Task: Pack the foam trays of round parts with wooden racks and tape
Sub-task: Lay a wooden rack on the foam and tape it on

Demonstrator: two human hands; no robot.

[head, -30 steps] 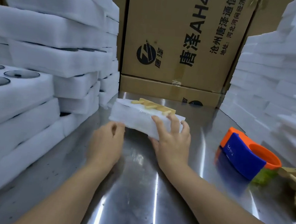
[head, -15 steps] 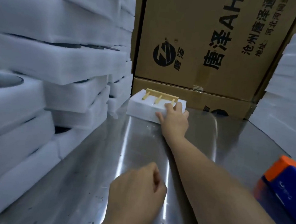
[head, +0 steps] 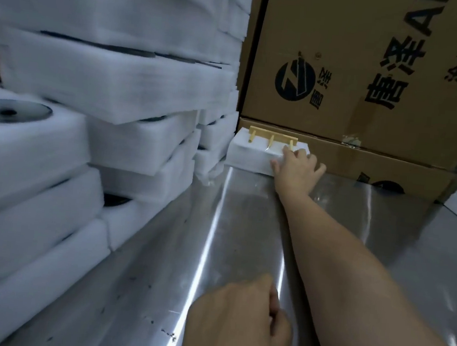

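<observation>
1. Head view, the task's thing: the small white foam tray (head: 251,158) with the pale wooden pegged rack (head: 272,136) on top now sits at the far end of the shiny steel table (head: 244,230). It is up against the lower brown cardboard box (head: 362,158) and just beside the tall stacks of white foam trays (head: 105,77) on the left. A second ago it lay mid-table between both hands.
2. Head view, the hands: the right hand (head: 297,168) has followed it out at full reach, fingers fairly straight and a little apart, pressing on the tray's right end. The left hand (head: 238,321) has let go and drawn back near the camera, fingers loosely curled on nothing.
3. Head view, the rest: the orange and blue tape dispenser has slipped out of sight as the head turned left.
4. What I make of it: this packet looks finished and parked out of the way. I cannot tell from here whether tape is on it. Another tray from the stacks is probably next.
</observation>
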